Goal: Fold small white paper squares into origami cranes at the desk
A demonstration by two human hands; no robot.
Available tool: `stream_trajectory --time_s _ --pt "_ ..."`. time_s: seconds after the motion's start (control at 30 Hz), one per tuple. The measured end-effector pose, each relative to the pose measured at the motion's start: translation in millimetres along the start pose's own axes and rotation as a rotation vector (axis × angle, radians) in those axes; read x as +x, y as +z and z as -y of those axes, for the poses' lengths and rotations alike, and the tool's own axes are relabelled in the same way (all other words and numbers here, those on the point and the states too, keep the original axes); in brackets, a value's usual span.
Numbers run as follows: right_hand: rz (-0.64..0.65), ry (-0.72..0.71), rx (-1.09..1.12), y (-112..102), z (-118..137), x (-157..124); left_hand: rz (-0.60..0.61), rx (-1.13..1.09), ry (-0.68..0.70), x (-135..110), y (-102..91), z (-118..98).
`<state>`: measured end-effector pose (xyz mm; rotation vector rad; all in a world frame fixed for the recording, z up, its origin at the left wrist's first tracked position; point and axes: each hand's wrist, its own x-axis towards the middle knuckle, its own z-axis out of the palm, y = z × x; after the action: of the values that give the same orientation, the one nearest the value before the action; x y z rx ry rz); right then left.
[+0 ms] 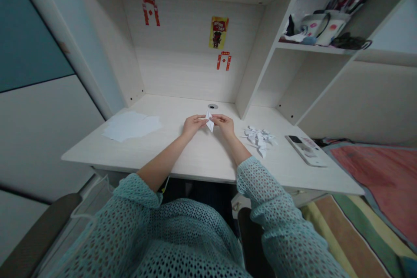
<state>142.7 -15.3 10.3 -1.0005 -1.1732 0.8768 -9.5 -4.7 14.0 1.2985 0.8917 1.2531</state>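
Observation:
Between my two hands, over the middle of the desk, is a small folded piece of white paper [210, 125] with pointed ends at top and bottom. My left hand [194, 124] pinches its left side with thumb and fingers. From the right, my right hand [224, 123] grips the other side the same way. To the right of my right forearm lies a heap of folded white paper pieces [259, 139]. Flat white paper sheets [132, 126] are spread loosely at the desk's left. The paper's finer folds are too small to make out.
The white desk [202, 167] has a round cable hole [213, 106] behind my hands. A phone [305, 150] lies at the right. Upright shelf panels enclose the back; cups [332, 26] with scissors and pens stand on the right shelf. A chair armrest [42, 230] is at lower left.

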Motion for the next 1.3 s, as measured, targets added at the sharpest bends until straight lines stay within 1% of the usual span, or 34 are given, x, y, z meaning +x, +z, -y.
stream_trajectory --time_s 0.13,0.23,0.37,0.53,0.6,0.7,0.8,0.9,0.97,1.03,1.17,1.23,1.3 --pt "0.013 -0.044 -0.059 0.3 -0.9 0.8 0.041 -0.021 -0.092 -1.0 -1.7 2.7" --pt "0.030 -0.048 -0.068 0.8 -0.4 0.4 0.056 -0.032 -0.132 0.3 -4.0 6.4" --pt "0.074 -0.076 -0.124 1.2 3.7 -2.2 0.056 -0.028 -0.148 2.8 -6.5 10.2" --pt "0.132 -0.178 -0.295 -0.9 6.3 -3.3 0.037 -0.029 -0.160 1.0 -5.8 9.2" --pt "0.160 -0.206 -0.308 -1.0 4.6 -2.5 0.020 -0.015 -0.153 -0.8 -4.4 6.7" --pt "0.144 -0.180 -0.233 0.6 -0.4 -0.9 -0.002 -0.013 -0.131 -2.8 -2.3 1.8" --pt "0.089 -0.069 -0.182 2.6 -6.6 1.0 -0.023 -0.022 -0.106 -3.5 -1.8 -1.9" --pt "0.119 0.019 -0.203 3.1 -12.0 2.6 -0.048 0.026 -0.081 -3.0 -3.0 -2.4" --pt "0.141 0.019 -0.223 2.7 -14.2 3.3 -0.065 0.069 -0.073 -2.4 -4.2 -1.3" --pt "0.133 -0.011 -0.261 2.0 -14.8 3.5 -0.068 0.094 -0.072 -2.1 -4.9 0.0" --pt "0.104 -0.076 -0.359 0.9 -12.1 2.3 -0.033 0.134 -0.035 -2.1 -5.2 0.0" --pt "0.104 -0.088 -0.387 1.4 -9.7 0.7 -0.028 0.138 -0.017 -1.7 -5.4 -0.8" --pt "0.119 -0.078 -0.412 2.7 -7.7 -1.3 -0.051 0.106 -0.016 -0.7 -6.1 -1.4"
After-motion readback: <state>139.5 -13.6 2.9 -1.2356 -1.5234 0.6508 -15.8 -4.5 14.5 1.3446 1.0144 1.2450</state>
